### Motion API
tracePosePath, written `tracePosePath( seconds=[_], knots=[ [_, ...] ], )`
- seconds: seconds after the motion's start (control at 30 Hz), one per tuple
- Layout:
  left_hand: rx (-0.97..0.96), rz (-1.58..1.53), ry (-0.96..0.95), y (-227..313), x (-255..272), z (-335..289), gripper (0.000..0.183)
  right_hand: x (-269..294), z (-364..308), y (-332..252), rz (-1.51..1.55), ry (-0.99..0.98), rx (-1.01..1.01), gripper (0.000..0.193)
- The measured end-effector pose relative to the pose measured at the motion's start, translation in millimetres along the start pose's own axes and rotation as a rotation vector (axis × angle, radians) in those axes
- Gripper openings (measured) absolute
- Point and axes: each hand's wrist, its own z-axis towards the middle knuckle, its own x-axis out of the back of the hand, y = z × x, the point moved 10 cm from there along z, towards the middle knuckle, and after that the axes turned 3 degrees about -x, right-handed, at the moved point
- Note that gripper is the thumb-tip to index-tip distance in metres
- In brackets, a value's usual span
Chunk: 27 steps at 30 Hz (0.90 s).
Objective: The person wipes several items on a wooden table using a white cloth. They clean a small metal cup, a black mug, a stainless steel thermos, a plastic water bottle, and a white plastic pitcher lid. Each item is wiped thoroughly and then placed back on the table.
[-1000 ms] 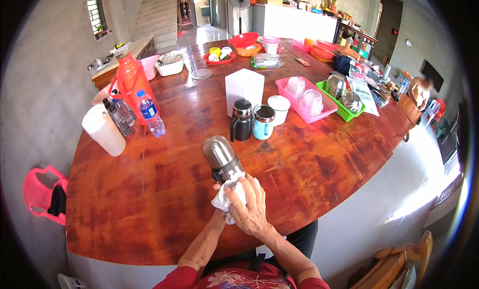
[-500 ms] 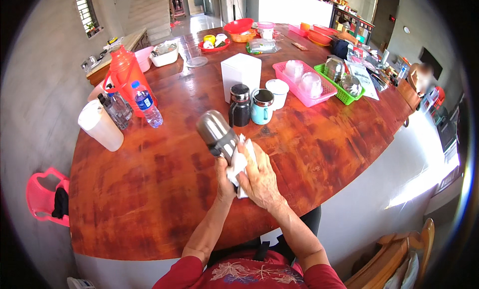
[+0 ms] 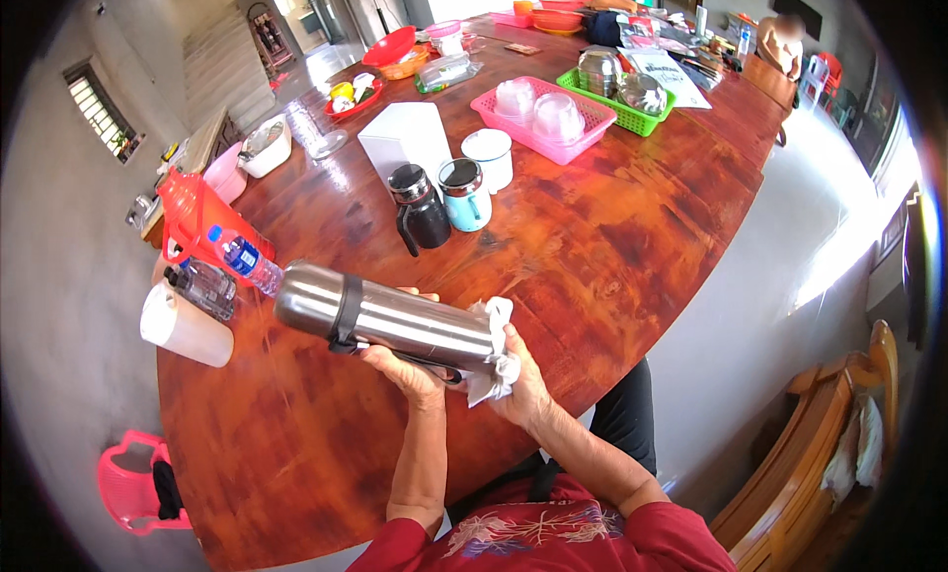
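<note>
A steel thermos flask with black bands and a black strap lies nearly level above the table, its domed cap to the left. My left hand supports it from beneath, fingers wrapped round its middle; some fingertips show over the far side. At the flask's base end, my right hand presses a crumpled white cloth against the steel. Beyond the flask stand a black handled mug, a light blue mug and a white cup, in front of a white box.
On the wooden table's left are a red thermos jug, a water bottle and a frosted pitcher. Pink and green baskets hold cups and jars. Another person sits far right.
The flask has swung from steeply tilted to nearly level, its base toward the right. My right hand and the cloth have moved to its base end. The view has shifted and turned.
</note>
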Motion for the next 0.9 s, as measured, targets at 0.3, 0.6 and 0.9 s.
tracePosePath(
  seconds=[0.3,0.6,0.9],
  knots=[
    [0.031,-0.022,0.028,-1,-1,4,0.084,11,-33,2,-0.311,0.122,0.154,0.048],
    [0.183,-0.214,-0.063,-22,-18,-10,0.08,10,-6,-64,-0.404,0.171,0.348,0.046],
    [0.415,-0.09,-0.102,-55,-1,-32,0.086,-101,-69,-48,-2.042,0.064,1.119,0.072]
  ],
)
